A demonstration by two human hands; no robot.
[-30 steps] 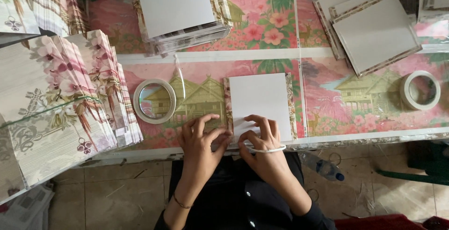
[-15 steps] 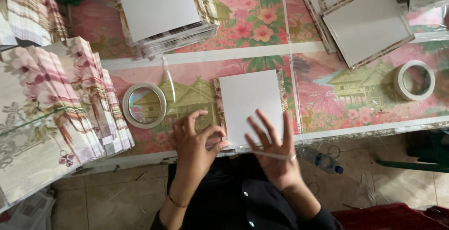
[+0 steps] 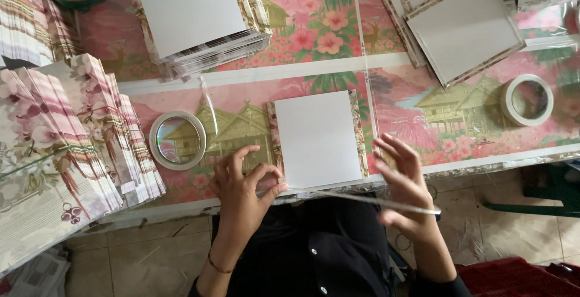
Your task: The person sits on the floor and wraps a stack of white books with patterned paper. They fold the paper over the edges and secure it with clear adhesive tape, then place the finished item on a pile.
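Nearest the person, the left hand (image 3: 241,188) rests at the lower left corner of the white card (image 3: 317,137), its fingers (image 3: 275,188) pinching one end of a thin clear strip of tape (image 3: 368,200). The strip runs along the card's near edge to the right hand (image 3: 405,182), which is blurred; its fingers are spread and loosely curled with the strip across them, though I cannot tell whether they grip it.

The white card lies flat on the surface (image 3: 423,122), over a patterned sheet whose floral edges show on both of its sides. Just left of the card sits a roll of clear tape (image 3: 177,140), and further left a fanned heap of flowered sheets (image 3: 66,152) crowds the edge. Well right of the card lies a second tape roll (image 3: 527,99).

Beyond the card, to its upper left, a tall stack of white-faced boards (image 3: 193,13) stands. To its upper right, several covered boards (image 3: 462,25) lie overlapping and askew.
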